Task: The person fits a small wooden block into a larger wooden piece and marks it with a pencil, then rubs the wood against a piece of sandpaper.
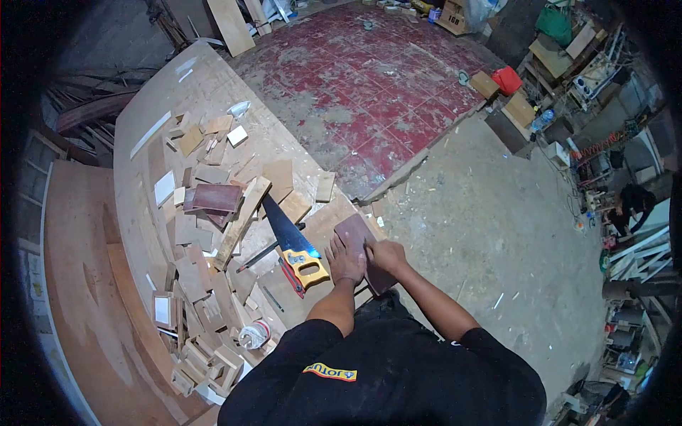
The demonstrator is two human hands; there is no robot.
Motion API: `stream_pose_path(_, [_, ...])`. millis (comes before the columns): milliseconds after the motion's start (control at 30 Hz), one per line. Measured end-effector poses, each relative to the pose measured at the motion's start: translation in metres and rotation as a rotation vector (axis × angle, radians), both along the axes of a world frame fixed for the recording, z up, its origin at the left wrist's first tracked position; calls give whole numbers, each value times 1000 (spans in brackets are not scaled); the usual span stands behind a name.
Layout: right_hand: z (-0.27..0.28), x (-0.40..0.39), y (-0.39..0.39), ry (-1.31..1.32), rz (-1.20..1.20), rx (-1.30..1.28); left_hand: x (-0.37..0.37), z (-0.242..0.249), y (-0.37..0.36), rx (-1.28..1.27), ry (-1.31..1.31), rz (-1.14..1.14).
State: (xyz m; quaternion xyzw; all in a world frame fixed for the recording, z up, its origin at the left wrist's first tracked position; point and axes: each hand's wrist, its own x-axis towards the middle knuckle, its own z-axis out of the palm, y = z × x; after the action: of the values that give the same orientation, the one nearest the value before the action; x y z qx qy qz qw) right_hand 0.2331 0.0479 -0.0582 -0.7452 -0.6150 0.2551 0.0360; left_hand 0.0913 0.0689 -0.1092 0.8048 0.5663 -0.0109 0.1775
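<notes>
A reddish-brown board (354,230) lies at the table's near corner, close to my body. My left hand (346,262) rests flat on it with the fingers spread, holding it down. At the board's right edge, my right hand (386,255) is closed in a fist, and what it grips is hidden. Left of my left hand lies a handsaw (287,238) with a dark blade and a yellow handle. A red-and-black tool (290,277) sits beside the saw handle. A dark rod (259,255) lies partly under the blade.
Many wood offcuts (192,273) litter the worktable (234,92) on the left, with a white-and-red roll or container (254,334) among them. Red tiled floor (369,85) rises in a step beyond the concrete (476,227). Another person (631,207) crouches at far right.
</notes>
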Motion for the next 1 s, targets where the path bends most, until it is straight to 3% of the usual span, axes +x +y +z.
stream_pose_path(233, [-46,-2,-6,-37,-41,139,-2,-6,-2,-16,18,5])
stream_pose_path(333, [-32,4,-35,-22,-11,69,-3,-9,0,-3,36,-17])
stream_pose_path(400, [-22,12,-48,-53,152,-167,-2,-11,0,1,67,-25])
stream_pose_path(500, [-16,12,-46,-157,199,-351,-2,-11,0,21,52,-25])
stream_pose_path(633, [-11,6,-6,-109,155,-297,0,-5,2,-19,74,-14])
stream_pose_path(700, [2,-2,10,4,41,-21,0,-3,1,-32,30,-4])
stream_pose_path(800, [-31,-4,19,-8,17,102,-1,-5,1,-17,32,-3])
stream_pose_path(1000, [-15,0,-38,-4,12,-54,-2,-9,1,-20,52,-16])
